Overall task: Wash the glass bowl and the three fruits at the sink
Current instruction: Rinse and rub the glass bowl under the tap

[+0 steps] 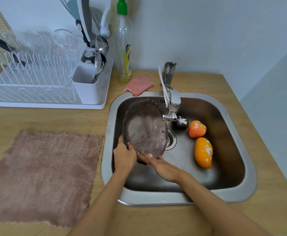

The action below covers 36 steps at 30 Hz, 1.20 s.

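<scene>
A dark tinted glass bowl [145,129] stands tilted on its edge in the left part of the steel sink [231,193], under the tap [172,103]. My left hand [124,156] grips its lower left rim. My right hand [161,166] lies flat against the bowl's lower edge, fingers spread. Three fruits rest on the sink floor to the right: a dark round one [181,123], an orange-red one [197,128] and a yellow-orange mango [203,152], all dusted with white specks.
A pink mesh scrubber [139,85] and a dish soap bottle [124,48] sit behind the sink. A white dish rack [42,79] with glassware and cutlery stands at the back left. A brown cloth [42,176] lies on the wooden counter to the left.
</scene>
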### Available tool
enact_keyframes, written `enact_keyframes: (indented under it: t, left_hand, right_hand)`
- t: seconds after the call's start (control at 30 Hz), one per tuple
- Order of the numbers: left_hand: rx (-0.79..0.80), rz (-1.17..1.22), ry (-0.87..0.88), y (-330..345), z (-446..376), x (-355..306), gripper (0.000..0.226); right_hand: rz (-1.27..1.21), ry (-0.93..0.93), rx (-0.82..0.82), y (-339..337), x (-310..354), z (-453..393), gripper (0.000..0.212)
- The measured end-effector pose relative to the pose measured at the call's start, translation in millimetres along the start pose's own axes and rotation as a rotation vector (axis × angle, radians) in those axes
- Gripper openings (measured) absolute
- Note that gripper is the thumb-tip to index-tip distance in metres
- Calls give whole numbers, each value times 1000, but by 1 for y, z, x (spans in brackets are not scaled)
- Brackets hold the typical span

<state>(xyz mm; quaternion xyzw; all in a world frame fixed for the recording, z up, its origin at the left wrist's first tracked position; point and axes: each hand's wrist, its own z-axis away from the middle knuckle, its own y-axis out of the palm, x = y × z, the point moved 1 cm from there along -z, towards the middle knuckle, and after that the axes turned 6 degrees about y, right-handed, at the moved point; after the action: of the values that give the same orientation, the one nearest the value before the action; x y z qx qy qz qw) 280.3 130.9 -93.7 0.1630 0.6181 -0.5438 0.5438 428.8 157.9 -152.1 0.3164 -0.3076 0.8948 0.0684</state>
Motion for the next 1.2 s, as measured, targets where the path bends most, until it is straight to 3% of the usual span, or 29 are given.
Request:
enact_keyframes:
  t: [0.1, 0.27, 0.43, 0.5, 0.6, 0.67, 0.83, 0.93, 1.07, 1.2]
  left_hand:
    - [5, 26, -24, 0, 1, 1, 43]
    - [22, 16, -25, -1, 3, 1, 45]
    - [86, 53, -89, -4, 7, -2, 64]
    - [96, 57, -99, -5, 8, -3, 69]
    - [81, 96, -98, -5, 4, -3, 78]
    - [94, 126, -110, -5, 4, -4, 81]
    - [208, 154, -167, -2, 6, -1, 62]
    - [223, 210, -241, 0, 3, 3, 67]
    - [213, 280, -307, -1, -2, 7, 73]
    - [203, 327, -387, 1, -6, 8, 69]
  right_hand:
    - [32, 61, -28, -9, -4, 2, 52]
    - [-39, -43, -13, 9, 6, 13, 51]
    - [178, 222, -97, -16, -11, 3, 54]
    - [216, 179, -67, -12, -4, 2, 52]
    - [74, 94, 19, -6, 2, 3, 50]
    - [56, 135, -65, -16, -9, -1, 51]
    - [473, 193, -234, -48, -39, -22, 56]
    - [642, 162, -349, -48, -41, -29, 60]
    - [551, 214, -128, -31, -27, -37, 58]
    - [303, 114, 80, -16, -2, -27, 53]
